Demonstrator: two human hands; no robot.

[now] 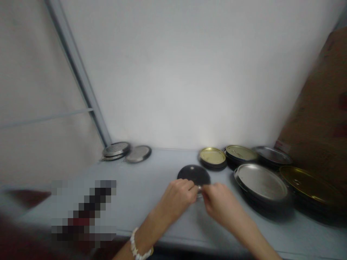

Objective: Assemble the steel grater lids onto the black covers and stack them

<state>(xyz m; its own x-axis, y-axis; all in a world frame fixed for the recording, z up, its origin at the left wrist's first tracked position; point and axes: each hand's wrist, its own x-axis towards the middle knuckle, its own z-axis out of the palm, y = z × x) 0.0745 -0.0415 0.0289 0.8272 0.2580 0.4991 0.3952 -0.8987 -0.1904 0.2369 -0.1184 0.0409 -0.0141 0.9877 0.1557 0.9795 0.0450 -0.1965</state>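
My left hand (182, 189) and my right hand (219, 198) are close together over the table, both with fingers curled in. They grip at the near edge of a dark round disc (193, 173) that has a small pale spot near its far rim. A small shiny bit of metal (200, 188) shows between my fingertips. My fingers and the image blur hide how each hand holds it. A white beaded bracelet (139, 247) is around my left wrist.
Several shallow round tins, gold-topped (213, 156) and silver-topped (262, 182), stand on the right of the grey table (146, 209). Thin round metal pieces (138, 154) lie at the back left. A brown cardboard box (320, 108) stands right. A pixelated patch (84, 209) covers the left front.
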